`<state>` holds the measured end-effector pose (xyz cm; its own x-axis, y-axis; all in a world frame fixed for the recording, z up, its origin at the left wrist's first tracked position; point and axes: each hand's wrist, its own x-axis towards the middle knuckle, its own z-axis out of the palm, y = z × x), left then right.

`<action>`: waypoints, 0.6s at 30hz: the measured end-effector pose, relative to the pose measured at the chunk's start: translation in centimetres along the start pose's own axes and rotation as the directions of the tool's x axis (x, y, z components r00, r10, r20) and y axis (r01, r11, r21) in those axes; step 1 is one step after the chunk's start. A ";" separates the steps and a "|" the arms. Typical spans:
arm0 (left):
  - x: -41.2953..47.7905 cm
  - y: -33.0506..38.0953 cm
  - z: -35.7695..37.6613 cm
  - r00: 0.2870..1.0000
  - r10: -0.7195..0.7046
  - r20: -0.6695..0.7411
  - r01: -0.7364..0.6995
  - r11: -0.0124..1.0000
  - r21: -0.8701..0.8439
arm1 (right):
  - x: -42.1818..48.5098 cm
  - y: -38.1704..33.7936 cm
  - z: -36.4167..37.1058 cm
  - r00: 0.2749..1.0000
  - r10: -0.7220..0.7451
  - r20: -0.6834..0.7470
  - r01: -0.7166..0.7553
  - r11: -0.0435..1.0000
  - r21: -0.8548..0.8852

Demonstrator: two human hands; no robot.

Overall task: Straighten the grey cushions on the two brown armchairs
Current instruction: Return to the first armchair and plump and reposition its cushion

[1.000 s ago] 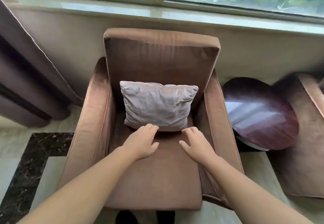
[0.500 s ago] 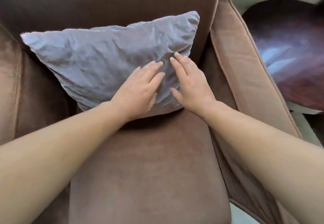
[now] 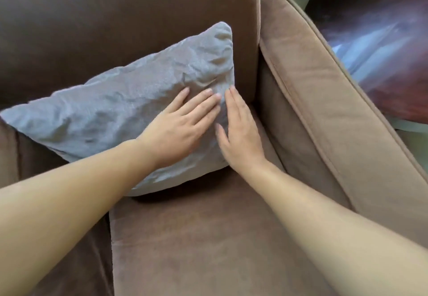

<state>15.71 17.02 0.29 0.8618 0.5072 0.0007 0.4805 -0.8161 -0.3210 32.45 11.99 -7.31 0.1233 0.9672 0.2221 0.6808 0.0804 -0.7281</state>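
A wrinkled grey cushion [image 3: 120, 113] leans against the backrest of a brown armchair [image 3: 196, 238], tilted so its right corner points up. My left hand [image 3: 178, 129] lies flat on the cushion's lower right part, fingers apart. My right hand [image 3: 238, 133] presses flat against the cushion's right edge, beside the left hand, with its fingers straight. Neither hand grips the fabric. The cushion's bottom edge rests on the seat.
The armchair's lighter brown right armrest [image 3: 328, 101] runs diagonally on the right. Beyond it stands a round dark glossy side table [image 3: 379, 48]. The left armrest is mostly out of frame.
The view has closed in on the chair. Both hands went from the seat onto the cushion and slid toward its right edge. The cushion now sits more tilted.
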 end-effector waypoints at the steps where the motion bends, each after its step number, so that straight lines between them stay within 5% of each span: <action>1: 0.9 0.0 0.2 0.998 0.053 -0.022 -0.053 0.998 0.018 | -1.2 0.1 1.3 0.997 0.052 -0.050 -0.048 0.996 0.069; 6: 5.4 -3.0 1.2 0.987 0.146 0.059 -0.150 0.986 0.072 | -3.8 0.4 6.9 0.932 0.345 -0.115 -0.310 0.919 0.244; 18: 4.6 -8.2 1.7 0.978 0.189 0.084 -0.196 0.975 0.100 | -6.2 4.4 10.0 0.872 0.470 0.138 -0.471 0.882 -0.025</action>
<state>15.48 26.47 1.35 0.9203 0.3656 -0.1392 0.2832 -0.8681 -0.4076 27.48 8.80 -18.37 0.3278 0.9144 -0.2375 0.5606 -0.3906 -0.7302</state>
